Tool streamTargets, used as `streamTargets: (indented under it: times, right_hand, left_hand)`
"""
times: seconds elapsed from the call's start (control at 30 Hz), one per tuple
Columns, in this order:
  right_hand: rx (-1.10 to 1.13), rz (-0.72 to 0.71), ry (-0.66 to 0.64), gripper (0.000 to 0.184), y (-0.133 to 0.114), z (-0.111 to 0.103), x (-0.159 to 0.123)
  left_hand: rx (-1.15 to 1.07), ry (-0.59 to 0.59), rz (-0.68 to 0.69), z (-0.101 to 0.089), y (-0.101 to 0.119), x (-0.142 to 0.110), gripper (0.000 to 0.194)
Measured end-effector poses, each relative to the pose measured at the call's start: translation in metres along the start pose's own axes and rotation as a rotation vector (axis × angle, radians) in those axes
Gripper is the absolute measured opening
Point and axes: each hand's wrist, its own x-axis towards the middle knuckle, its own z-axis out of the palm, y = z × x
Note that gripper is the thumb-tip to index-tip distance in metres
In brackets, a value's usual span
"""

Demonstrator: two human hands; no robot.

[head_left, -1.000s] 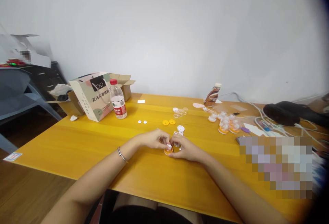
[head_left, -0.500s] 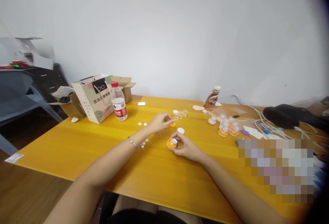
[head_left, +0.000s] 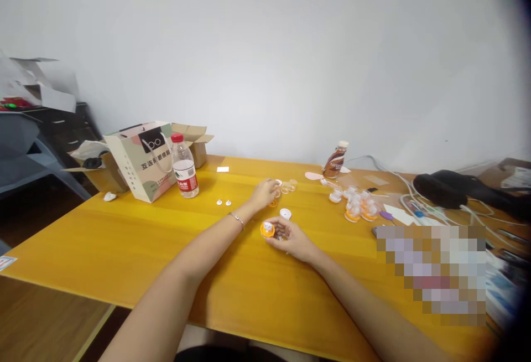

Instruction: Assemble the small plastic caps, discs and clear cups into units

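My right hand [head_left: 292, 238] is closed on an orange disc with a small white figure [head_left: 267, 229] on it, held just above the table. Some small dark-and-white detail shows beneath those fingers, too small to name. Further forward, my left hand [head_left: 265, 193] stretches out, fingers bent and somewhat apart, at the near side of several clear plastic rings [head_left: 285, 189]. Whether its fingertips touch a ring is hard to see. Below that hand lies an orange piece [head_left: 272, 203]. A white round disc [head_left: 285, 213] rests between the two hands.
Two small white pieces [head_left: 224, 202] lie left of my left arm. A water bottle [head_left: 183, 168], a paper bag [head_left: 143, 165] and open cartons [head_left: 193, 143] stand at the left. On the right are clear-domed orange pieces [head_left: 359, 207], a brown drink bottle [head_left: 335, 161] and cables [head_left: 415, 187].
My left hand has moved forward, from above the orange pieces toward the clear rings. My right hand keeps hold of the orange disc. The view has shifted slightly.
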Motion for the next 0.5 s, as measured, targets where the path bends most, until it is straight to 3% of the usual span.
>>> streamTargets:
  times: [0.13,0.3,0.4,0.5]
  right_hand:
    - [0.006,-0.003,0.108,0.036,0.006,-0.001,0.004]
    - [-0.019,-0.001,0.202,0.037,0.013,-0.002,0.007]
    - [-0.071,0.002,0.194,0.035,0.011,0.000,0.006]
    - [-0.151,-0.010,0.176,0.032,0.006,0.004,0.004]
  left_hand:
    - [-0.071,0.092,-0.037,-0.032,0.008,-0.025,0.025]
    - [-0.214,0.087,0.054,-0.077,0.027,-0.077,0.027]
    - [-0.205,0.022,0.086,-0.085,0.034,-0.098,0.028]
    - [-0.200,-0.103,0.141,-0.078,0.035,-0.107,0.030]
